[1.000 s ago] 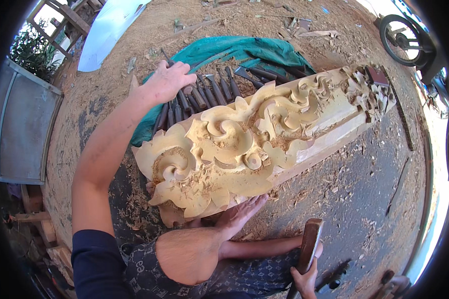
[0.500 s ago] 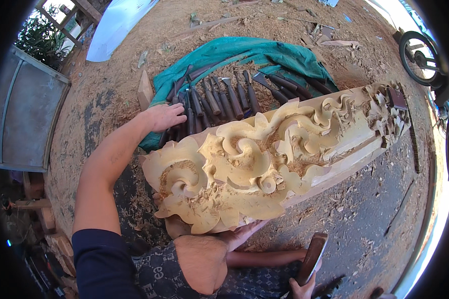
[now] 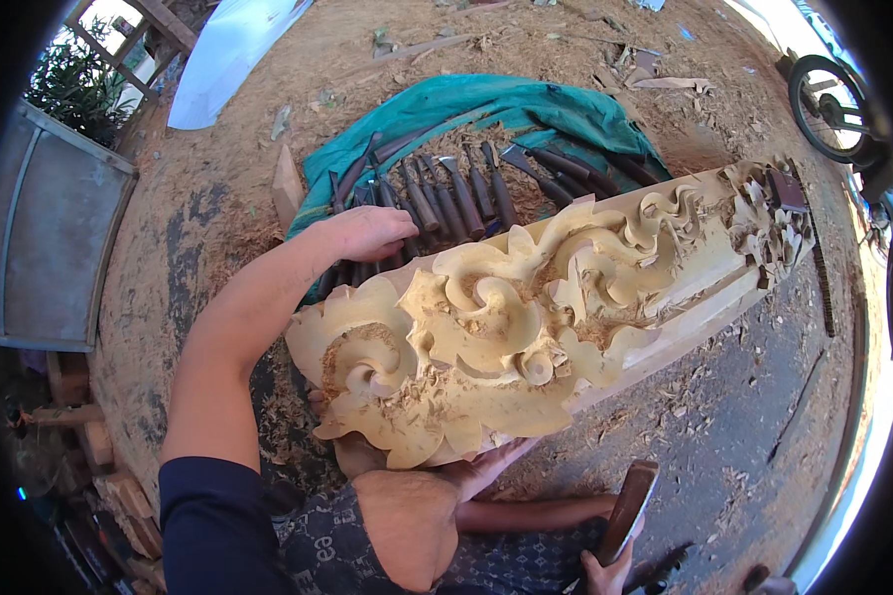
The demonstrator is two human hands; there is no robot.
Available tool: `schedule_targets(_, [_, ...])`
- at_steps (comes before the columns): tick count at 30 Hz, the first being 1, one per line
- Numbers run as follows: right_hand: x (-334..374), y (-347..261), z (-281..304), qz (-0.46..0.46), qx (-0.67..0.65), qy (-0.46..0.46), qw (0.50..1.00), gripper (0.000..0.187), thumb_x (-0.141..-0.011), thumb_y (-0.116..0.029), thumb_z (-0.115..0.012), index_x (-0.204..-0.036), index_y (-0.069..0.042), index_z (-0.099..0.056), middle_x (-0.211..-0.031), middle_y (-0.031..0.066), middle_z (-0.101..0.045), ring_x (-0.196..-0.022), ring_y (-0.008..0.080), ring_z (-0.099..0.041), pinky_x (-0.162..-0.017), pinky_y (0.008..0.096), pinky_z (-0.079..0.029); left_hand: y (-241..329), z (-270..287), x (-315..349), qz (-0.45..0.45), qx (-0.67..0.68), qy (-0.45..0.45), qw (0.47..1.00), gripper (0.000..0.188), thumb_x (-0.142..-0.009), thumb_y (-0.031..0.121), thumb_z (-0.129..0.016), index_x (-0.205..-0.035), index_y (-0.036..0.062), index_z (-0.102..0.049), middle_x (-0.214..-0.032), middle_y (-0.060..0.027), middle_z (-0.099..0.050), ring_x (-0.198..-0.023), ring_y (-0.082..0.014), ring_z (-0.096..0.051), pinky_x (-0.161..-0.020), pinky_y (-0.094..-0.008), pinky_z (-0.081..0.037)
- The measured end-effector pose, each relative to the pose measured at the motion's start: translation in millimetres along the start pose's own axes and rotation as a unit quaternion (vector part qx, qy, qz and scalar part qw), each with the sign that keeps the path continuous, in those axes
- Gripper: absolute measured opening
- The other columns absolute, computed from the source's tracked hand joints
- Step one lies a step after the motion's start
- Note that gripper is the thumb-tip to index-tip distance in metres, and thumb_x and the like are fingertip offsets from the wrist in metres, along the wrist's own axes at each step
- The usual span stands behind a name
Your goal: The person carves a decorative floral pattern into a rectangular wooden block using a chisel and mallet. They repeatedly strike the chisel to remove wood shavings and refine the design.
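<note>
A long pale wood carving (image 3: 437,416) with scrolls and leaf shapes lies slanted in front of me, shavings caught in its hollows. Beyond its left half, my left hand (image 3: 372,234) hangs over a row of dark-handled chisels (image 3: 451,203). Its fingers bend down among the handles; their tips are hidden, so a hold cannot be made out. At the lower right, my right hand (image 3: 607,575) is closed round the lower end of a dark wooden bar (image 3: 629,508) with a lighter long edge. That bar stands tilted up, apart from the carving.
Green cloth (image 3: 446,94) curves round the chisels. A wood block (image 3: 287,186) stands at its left. My bent knee (image 3: 402,526) is close to the carving's near edge. A metal panel (image 3: 55,233) is at the left, a wheel (image 3: 827,109) at the far right. Shavings litter the ground.
My left hand has moved to the right along the chisel handles, and its fingers look more bent. The right hand keeps its hold on the bar.
</note>
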State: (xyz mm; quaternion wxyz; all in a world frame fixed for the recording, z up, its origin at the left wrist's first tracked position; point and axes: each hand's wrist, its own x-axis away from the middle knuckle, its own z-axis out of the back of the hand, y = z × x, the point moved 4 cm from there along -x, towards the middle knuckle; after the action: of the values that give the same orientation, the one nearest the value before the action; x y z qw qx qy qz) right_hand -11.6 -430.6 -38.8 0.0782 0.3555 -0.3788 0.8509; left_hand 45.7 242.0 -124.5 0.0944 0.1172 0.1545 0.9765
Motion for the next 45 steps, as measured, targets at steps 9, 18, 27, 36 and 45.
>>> schedule_targets(9, [3, 11, -2, -0.037, -0.014, 0.021, 0.999, 0.084, -0.082, -0.015, -0.084, -0.151, 0.006, -0.042, -0.137, 0.0227, -0.059, -0.125, 0.0297, -0.058, -0.109, 0.0403, -0.044, 4, -14, -13, 0.028, -0.071, -0.075, 0.994, 0.045, -0.090, 0.019, -0.068, -0.132, 0.0070, -0.059, -0.123, -0.0141, -0.062, -0.115, -0.0329, -0.065, -0.093, -0.0469, -0.055])
schedule_targets(18, [5, 17, -2, -0.017, -0.001, 0.042, 0.999, 0.082, -0.082, -0.016, -0.084, -0.150, 0.005, -0.044, -0.136, 0.0221, -0.060, -0.125, 0.0298, -0.058, -0.108, 0.0406, -0.045, -3, -14, 42, -0.016, -0.111, -0.083, 0.990, 0.014, -0.081, 0.016, -0.072, -0.088, 0.0049, -0.070, -0.096, -0.0082, -0.068, -0.093, -0.0310, -0.068, -0.083, -0.0425, -0.055])
schedule_targets(27, [-14, 43, -4, 0.065, 0.003, 0.057, 0.996, 0.081, -0.071, -0.017, -0.081, -0.141, 0.005, -0.047, -0.119, 0.0139, -0.061, -0.108, 0.0239, -0.058, -0.098, 0.0383, -0.048, -5, -36, 38, 0.069, -0.122, -0.065, 0.988, 0.034, -0.083, 0.021, -0.072, -0.113, 0.0043, -0.068, -0.119, -0.0103, -0.066, -0.112, -0.0285, -0.065, -0.095, -0.0420, -0.051])
schedule_targets(36, [-8, 49, -7, 0.060, 0.037, 0.090, 0.993, 0.078, -0.073, -0.017, -0.081, -0.140, 0.005, -0.048, -0.115, 0.0138, -0.063, -0.104, 0.0245, -0.061, -0.095, 0.0373, -0.050, 8, -8, 10, 0.109, -0.141, -0.194, 0.965, 0.026, -0.082, 0.021, -0.073, -0.102, 0.0048, -0.068, -0.108, -0.0134, -0.068, -0.109, -0.0311, -0.067, -0.090, -0.0450, -0.054])
schedule_targets(45, [-4, 42, -9, 0.034, 0.075, 0.113, 0.990, 0.077, -0.072, -0.028, -0.084, -0.133, 0.005, -0.050, -0.107, 0.0229, -0.068, -0.101, 0.0345, -0.067, -0.094, 0.0449, -0.051, 13, -11, -44, -0.041, -0.064, -0.052, 0.996, 0.031, -0.088, 0.015, -0.068, -0.117, 0.0029, -0.069, -0.120, -0.0166, -0.066, -0.115, -0.0349, -0.066, -0.097, -0.0457, -0.055])
